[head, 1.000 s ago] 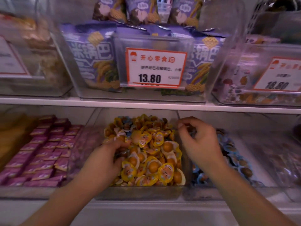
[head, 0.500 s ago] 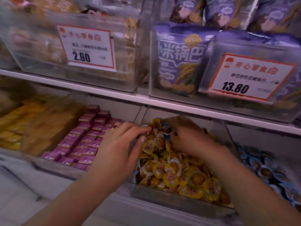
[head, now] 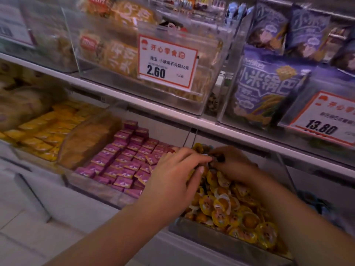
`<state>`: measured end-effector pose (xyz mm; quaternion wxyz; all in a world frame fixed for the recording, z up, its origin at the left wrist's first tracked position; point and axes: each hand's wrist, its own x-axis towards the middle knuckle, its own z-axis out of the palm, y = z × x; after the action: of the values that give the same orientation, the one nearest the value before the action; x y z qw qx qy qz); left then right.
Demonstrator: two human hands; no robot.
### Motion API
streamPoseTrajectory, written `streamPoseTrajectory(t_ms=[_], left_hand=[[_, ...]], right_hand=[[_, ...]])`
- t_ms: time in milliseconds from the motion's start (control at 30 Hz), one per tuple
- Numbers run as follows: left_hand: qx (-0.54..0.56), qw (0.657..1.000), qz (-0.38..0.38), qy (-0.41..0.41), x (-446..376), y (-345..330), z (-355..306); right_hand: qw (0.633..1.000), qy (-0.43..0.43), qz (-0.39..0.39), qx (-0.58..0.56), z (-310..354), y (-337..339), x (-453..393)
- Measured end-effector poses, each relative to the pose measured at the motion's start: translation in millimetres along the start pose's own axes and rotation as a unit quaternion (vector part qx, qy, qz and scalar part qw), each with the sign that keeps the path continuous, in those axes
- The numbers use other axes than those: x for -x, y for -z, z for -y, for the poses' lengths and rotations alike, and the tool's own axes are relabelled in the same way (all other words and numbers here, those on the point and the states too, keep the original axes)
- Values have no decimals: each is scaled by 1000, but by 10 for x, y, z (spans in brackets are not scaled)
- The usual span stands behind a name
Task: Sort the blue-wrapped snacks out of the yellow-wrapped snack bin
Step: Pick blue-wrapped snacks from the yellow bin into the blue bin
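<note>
**Two hands meet over the yellow snack bin**

One clear bin (head: 221,237) heaped with yellow-wrapped snacks (head: 222,205), too many to count, lies under both hands; left hand (head: 176,173) reaches flat, fingers loosely extended; right hand (head: 233,164) curls at the far end, grip contents unclear; blue-wrapped snacks (head: 315,206) lie right of it.

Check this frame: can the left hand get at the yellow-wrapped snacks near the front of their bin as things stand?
Probably yes. The left hand is already over the back of the clear bin, whose top is open, and the front yellow-wrapped snacks lie uncovered. The right hand works further back, not across that path.
</note>
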<state>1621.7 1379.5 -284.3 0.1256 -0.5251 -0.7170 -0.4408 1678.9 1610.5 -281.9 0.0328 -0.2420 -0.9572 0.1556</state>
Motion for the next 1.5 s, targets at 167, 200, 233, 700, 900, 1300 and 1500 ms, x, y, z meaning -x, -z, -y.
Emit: streamPoseTrajectory(t_ms=[167, 200, 233, 700, 900, 1300, 1500], left_hand=[[40, 999, -30, -2, -9, -58, -63], [47, 998, -30, -5, -7, -89, -89], [51, 998, -26, -9, -1, -130, -119], [44, 982, 177, 53, -28, -798, -268], [33, 948, 316, -10, -34, -750, -263], [256, 952, 33, 166, -118, -862, -463], [192, 977, 43, 85, -64, -1056, -719]], right_hand=[[928, -132, -142, -319, -161, 115, 377], [899, -148, -168, -376, -163, 119, 464], [870, -152, -186, -431, -146, 113, 557], [887, -71, -283, -357, -223, 85, 1150], [903, -77, -174, -386, -272, 88, 1256], [705, -152, -20, -692, -48, 71, 1478], [599, -139, -22, -789, 129, 162, 1501]])
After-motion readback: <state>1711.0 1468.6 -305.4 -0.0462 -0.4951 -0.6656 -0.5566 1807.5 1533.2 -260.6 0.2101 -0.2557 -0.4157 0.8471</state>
